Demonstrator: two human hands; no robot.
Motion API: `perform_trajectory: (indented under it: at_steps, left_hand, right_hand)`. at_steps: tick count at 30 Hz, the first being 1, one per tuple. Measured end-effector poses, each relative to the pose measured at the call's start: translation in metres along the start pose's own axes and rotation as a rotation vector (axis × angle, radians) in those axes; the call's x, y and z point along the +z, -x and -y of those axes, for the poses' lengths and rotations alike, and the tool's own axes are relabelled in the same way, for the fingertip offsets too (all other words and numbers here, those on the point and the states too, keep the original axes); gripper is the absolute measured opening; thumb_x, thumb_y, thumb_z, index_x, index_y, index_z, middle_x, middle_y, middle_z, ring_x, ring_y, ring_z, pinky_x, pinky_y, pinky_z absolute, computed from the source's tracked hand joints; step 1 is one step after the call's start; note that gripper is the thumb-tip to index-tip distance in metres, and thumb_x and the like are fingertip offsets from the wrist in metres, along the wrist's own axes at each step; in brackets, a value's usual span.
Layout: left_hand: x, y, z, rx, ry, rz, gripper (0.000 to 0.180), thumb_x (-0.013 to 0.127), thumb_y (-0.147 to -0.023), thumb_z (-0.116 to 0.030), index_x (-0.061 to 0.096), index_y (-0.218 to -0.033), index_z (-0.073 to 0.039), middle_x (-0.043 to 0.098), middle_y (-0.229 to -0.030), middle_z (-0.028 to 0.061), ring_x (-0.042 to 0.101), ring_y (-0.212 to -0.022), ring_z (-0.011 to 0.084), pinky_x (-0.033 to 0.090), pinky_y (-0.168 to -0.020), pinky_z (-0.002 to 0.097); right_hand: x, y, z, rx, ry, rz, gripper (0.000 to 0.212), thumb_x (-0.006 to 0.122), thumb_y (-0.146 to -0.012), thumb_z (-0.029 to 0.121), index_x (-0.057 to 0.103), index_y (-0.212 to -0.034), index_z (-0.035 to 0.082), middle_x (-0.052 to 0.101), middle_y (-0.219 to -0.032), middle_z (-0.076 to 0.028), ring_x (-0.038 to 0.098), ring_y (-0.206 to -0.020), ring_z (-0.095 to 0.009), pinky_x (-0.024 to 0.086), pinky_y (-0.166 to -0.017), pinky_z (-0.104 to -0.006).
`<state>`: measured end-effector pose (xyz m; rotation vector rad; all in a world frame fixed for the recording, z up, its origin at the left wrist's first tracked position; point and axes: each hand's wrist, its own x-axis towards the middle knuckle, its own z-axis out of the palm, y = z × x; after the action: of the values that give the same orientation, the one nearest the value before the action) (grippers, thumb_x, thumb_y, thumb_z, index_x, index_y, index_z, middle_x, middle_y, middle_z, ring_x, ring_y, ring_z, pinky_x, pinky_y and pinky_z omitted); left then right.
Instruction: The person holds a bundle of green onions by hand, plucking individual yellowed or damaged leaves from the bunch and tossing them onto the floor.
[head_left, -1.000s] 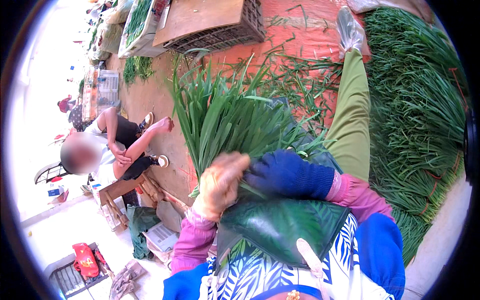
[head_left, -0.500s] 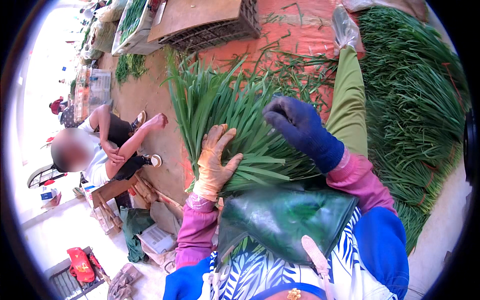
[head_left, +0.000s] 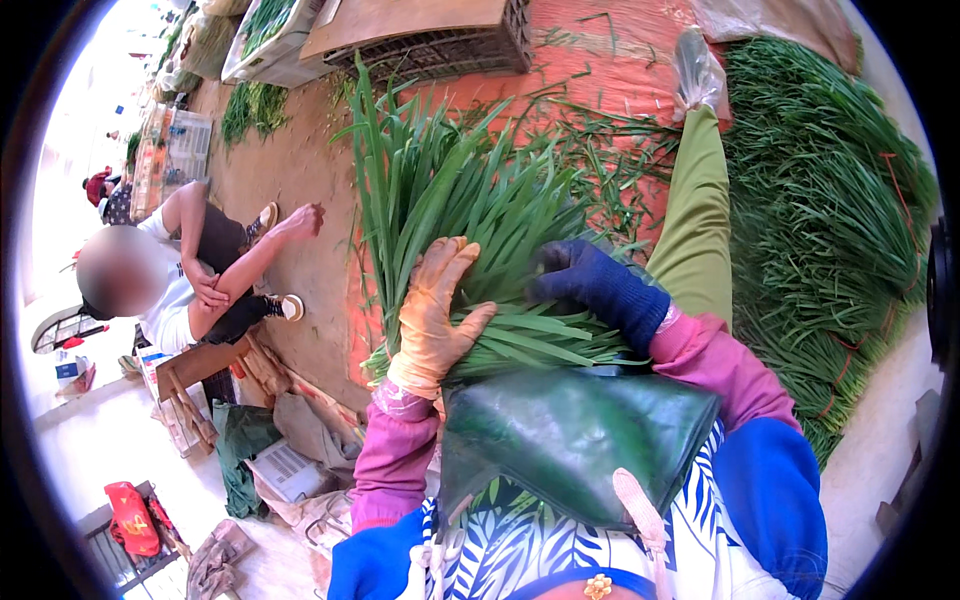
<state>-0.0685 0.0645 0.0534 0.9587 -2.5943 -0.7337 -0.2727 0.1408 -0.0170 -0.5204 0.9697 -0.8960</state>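
A thick bunch of long flat green leaves, which look like garlic chives (head_left: 480, 190), lies across my lap, leaf tips pointing away from me. My left hand (head_left: 436, 315), in a yellow-orange rubber glove, rests flat on the bunch's left part, fingers stretched and thumb apart. On the right part, my right hand (head_left: 598, 285) in a dark blue knit glove reaches down to the leaves, fingers curled inward. Its fingertips are slightly blurred, and what lies between them is hidden. A dark green waterproof apron (head_left: 570, 440) covers my lap just below the bunch.
To the right lies a large heap of green chives (head_left: 820, 200) with red ties. Beyond the bunch, loose leaves litter an orange-red sheet (head_left: 590, 80), near a crate with a board (head_left: 420, 35) on top. At left another person (head_left: 190, 270) sits near cardboard pieces (head_left: 205, 370).
My right hand has moved down and slightly left, from above the bunch onto its leaves. My left hand stays on the bunch. The view has shifted slightly.
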Motion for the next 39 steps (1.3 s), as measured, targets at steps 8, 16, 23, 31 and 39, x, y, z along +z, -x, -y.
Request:
perform_trajectory:
  at_steps: [8,16,23,31,39]
  left_hand:
    - [0.006,0.003,0.003,-0.016,0.068,-0.026,0.068,0.078,-0.061,-0.007,0.053,-0.124,-0.006,0.051,-0.126,0.0133,0.046,-0.12,0.0301,0.034,-0.103,0.0386]
    - [0.01,0.007,0.007,-0.027,0.043,-0.024,0.067,0.077,-0.061,-0.008,0.053,-0.124,-0.006,0.051,-0.127,0.0129,0.047,-0.12,0.0291,0.036,-0.102,0.0366]
    - [0.0,0.015,0.005,0.056,0.161,-0.17,0.053,0.073,-0.068,-0.005,0.058,-0.118,-0.005,0.059,-0.116,0.0154,0.055,-0.112,0.0317,0.043,-0.096,0.038]
    - [-0.043,0.081,0.038,-0.241,0.366,-0.389,0.106,0.085,-0.057,-0.039,0.029,-0.138,-0.001,0.051,-0.127,0.0147,0.051,-0.114,0.0262,0.038,-0.099,0.0385]
    - [-0.016,0.113,0.083,-0.533,0.421,0.074,0.097,0.077,-0.059,-0.029,0.027,-0.137,-0.004,0.056,-0.121,0.0143,0.057,-0.106,0.0292,0.046,-0.091,0.0388]
  right_hand:
    - [-0.005,-0.033,-0.013,-0.014,0.283,0.16,0.025,0.071,-0.074,0.025,0.065,-0.09,0.007,0.063,-0.072,0.0,0.053,-0.056,-0.008,0.043,-0.047,-0.023]
    - [0.009,-0.035,-0.009,0.02,0.31,0.072,0.037,0.071,-0.071,0.032,0.065,-0.101,0.012,0.065,-0.08,-0.003,0.06,-0.064,-0.014,0.049,-0.057,-0.0306]
    - [0.011,-0.062,-0.037,-0.528,0.276,0.095,0.034,0.067,-0.077,0.022,0.063,-0.108,0.008,0.067,-0.096,-0.006,0.064,-0.08,-0.017,0.052,-0.072,-0.0359]
    - [0.0,-0.044,-0.042,-0.41,0.272,0.117,0.027,0.062,-0.082,0.014,0.063,-0.108,0.003,0.067,-0.099,-0.008,0.063,-0.087,-0.017,0.049,-0.081,-0.0317]
    - [0.0,-0.037,-0.014,-0.557,0.561,0.247,0.041,0.066,-0.079,0.026,0.059,-0.114,0.005,0.065,-0.107,-0.013,0.061,-0.096,-0.026,0.045,-0.089,-0.0362]
